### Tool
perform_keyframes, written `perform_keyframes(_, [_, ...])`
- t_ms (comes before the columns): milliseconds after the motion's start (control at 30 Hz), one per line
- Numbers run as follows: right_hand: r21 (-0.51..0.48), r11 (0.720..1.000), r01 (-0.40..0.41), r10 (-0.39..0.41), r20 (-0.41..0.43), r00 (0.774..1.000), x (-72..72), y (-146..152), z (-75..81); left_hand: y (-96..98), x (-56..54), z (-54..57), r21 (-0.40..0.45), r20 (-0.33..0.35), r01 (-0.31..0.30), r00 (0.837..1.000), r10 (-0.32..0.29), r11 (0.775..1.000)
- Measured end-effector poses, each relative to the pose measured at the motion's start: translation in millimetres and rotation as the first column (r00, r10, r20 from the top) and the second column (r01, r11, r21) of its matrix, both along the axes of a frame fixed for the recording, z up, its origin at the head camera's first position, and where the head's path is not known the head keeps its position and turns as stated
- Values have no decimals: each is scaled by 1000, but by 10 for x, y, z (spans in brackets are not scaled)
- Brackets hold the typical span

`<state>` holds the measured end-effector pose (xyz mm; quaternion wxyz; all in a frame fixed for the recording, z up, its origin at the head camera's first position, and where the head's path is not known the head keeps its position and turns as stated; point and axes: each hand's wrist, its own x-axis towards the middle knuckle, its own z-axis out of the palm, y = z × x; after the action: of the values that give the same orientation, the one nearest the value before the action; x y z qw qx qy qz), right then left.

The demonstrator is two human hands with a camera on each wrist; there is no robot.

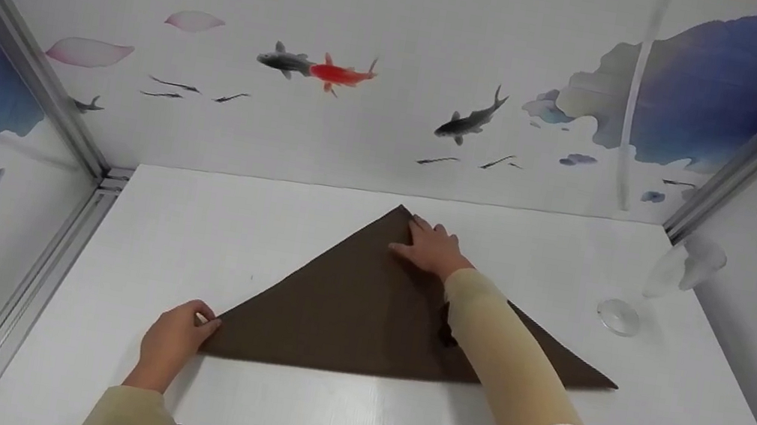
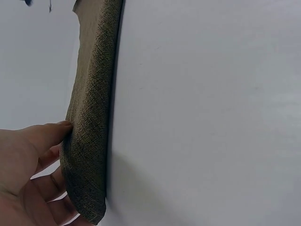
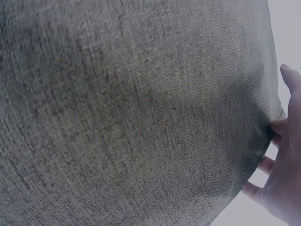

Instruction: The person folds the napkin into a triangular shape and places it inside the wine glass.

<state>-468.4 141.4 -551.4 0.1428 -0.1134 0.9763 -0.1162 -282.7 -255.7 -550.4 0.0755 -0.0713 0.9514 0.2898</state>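
Observation:
A brown woven cloth (image 1: pixel 342 298) lies on the white table as a triangle, its long edge toward me and its peak near the back. At its left corner my left hand (image 1: pixel 176 336) pinches the cloth, thumb on one side and fingers behind, as the left wrist view shows on the rolled-looking edge of the cloth (image 2: pixel 89 108). My right hand (image 1: pixel 435 249) rests on the right slanting edge just below the peak. Its thumb and fingers are spread apart; in the right wrist view the fingertips (image 3: pixel 276 126) touch the edge of the cloth (image 3: pixel 141 117).
A clear round lid-like disc (image 1: pixel 618 317) lies on the table to the right. Behind it a clear cup-like container (image 1: pixel 685 269) stands or lies by the right wall. White panels with painted fish surround the table, with metal rails (image 1: pixel 54 268) at the sides.

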Motion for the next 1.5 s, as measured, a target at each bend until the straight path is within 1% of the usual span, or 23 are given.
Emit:
perform_keyframes(100, [0,1000,5,-5,3,1000,27,22,18,14,18,3,-4,-6,7,1000,-7,1000])
perform_keyframes(233, [9,1000,2,-2,8,1000,57,48,35,27,44,1,-6,5,15,1000,-15,1000])
perform_keyframes(333, [45,999,-12,12,3,1000,76,56,40,33,69,-3,-5,19,17,1000,-17,1000])
perform_keyframes(567, [141,989,-52,59,-46,997,113,54,28,49,118,29,-22,21,21,1000,-21,1000])
perform_keyframes(700, [144,987,-70,82,-73,994,132,88,69,48,127,34,-28,32,19,999,-18,999])
perform_keyframes(867, [108,991,-78,91,-123,988,164,193,145,42,100,11,-14,24,12,1000,-11,1000])
perform_keyframes(1033, [51,995,-91,97,-130,987,292,326,219,31,85,-13,-1,14,8,1000,-8,1000])
perform_keyframes(1200, [53,992,-116,123,-158,980,450,464,261,35,76,-41,3,2,4,1000,-4,1000])
perform_keyframes(1333, [54,989,-140,148,-198,969,592,560,292,38,62,-65,21,-12,10,1000,-9,1000])
perform_keyframes(1433, [46,985,-166,172,-224,959,706,610,303,27,57,-62,29,-14,10,1000,-9,1000])
perform_keyframes(1500, [49,985,-166,173,-232,957,787,640,303,17,53,-54,37,-12,9,1000,-8,999])
